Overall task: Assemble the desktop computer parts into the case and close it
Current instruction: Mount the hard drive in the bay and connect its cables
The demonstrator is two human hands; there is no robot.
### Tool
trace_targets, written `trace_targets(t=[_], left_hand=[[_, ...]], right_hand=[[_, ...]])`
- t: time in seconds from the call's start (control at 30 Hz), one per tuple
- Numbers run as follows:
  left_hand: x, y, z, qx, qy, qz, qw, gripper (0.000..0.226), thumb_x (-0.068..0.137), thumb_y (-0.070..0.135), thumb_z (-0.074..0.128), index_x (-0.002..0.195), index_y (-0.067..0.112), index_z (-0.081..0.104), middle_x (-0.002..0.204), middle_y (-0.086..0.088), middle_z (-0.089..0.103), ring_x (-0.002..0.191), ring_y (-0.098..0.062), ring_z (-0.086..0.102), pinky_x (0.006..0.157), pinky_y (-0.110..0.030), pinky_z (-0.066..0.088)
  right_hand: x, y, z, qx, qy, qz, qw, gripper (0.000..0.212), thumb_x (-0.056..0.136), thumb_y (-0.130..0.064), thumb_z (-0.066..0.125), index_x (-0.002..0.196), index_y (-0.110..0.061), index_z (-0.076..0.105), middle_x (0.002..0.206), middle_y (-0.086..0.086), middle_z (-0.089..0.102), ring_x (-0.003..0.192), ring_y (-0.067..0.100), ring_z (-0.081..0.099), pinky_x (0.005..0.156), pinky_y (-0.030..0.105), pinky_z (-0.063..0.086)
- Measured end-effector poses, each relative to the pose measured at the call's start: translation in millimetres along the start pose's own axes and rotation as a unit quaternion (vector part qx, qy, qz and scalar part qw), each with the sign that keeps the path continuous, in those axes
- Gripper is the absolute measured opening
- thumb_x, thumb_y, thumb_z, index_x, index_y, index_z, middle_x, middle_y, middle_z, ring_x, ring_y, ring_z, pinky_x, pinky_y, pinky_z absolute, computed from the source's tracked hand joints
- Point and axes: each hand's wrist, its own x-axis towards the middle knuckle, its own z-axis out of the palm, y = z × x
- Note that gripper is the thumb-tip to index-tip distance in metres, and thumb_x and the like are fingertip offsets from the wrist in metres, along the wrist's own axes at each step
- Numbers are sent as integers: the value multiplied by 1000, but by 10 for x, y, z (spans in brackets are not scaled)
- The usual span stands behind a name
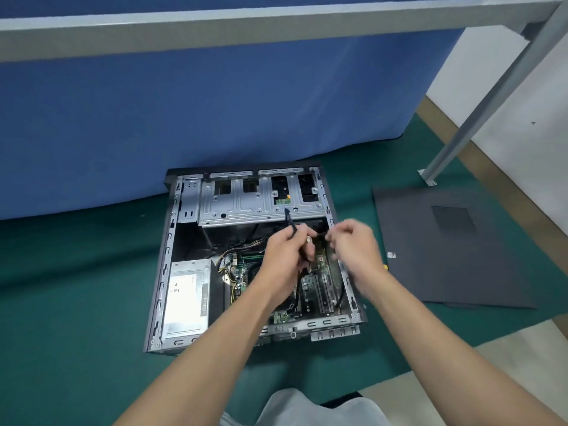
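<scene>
The fingers (302, 233) of our left hand (284, 253) clench one black cable (289, 221), its long axis running away from us toward the drive cage (242, 204), our right hand (353, 247) curled just beside it, hold unclear, both over the one open case (167, 256), its one side panel (455, 256) apart on the floor (92, 287).

You have free green mat (76, 302) at lower left; drive cage (246, 204) and cables (242, 245) crowd the case's (167, 241) upper half.

No legible text on power-supply label (183, 289)
</scene>
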Motion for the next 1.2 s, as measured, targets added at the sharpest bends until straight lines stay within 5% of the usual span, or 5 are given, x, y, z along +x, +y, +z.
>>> trace_targets(t=[0.13,0.33,0.57,0.7,1.2], left_hand=[[38,-57,74,-234,58,-106,965,28,104,25,40,82,14,54,48,7,32,48,-9,25,55,-26,20],[84,-22,-114,-235,55,-116,963,25,103,27,41,86,15,56,54,5,40,48,-9,35,54,-23,26],[20,7,-215,-98,45,-95,990,24,103,25,45,95,11,63,82,-8,72,75,-17,64,64,-25,40],[16,9,-287,42,36,-75,996,22,100,27,52,95,14,69,105,-9,72,81,-15,63,75,-28,44],[81,-180,-444,199,-34,6,979,49,66,62,69,100,27,68,99,9,72,90,-8,63,77,-22,45]], right_hand=[[-176,303,116,-247,-118,-79,959,46,85,0,49,131,-7,48,131,10,54,119,24,50,98,31,41],[-197,486,474,-55,-173,105,978,25,84,3,52,107,-7,48,103,14,60,92,27,57,75,35,49],[-49,550,661,-5,-168,143,975,17,90,-2,52,97,-17,52,96,6,63,86,21,62,80,42,58],[-5,623,655,-160,-107,-11,981,36,89,0,51,118,-19,60,97,16,66,92,35,64,79,47,56],[182,264,326,-264,-295,-73,916,19,92,8,35,92,2,53,82,19,61,67,29,70,62,39,60]])
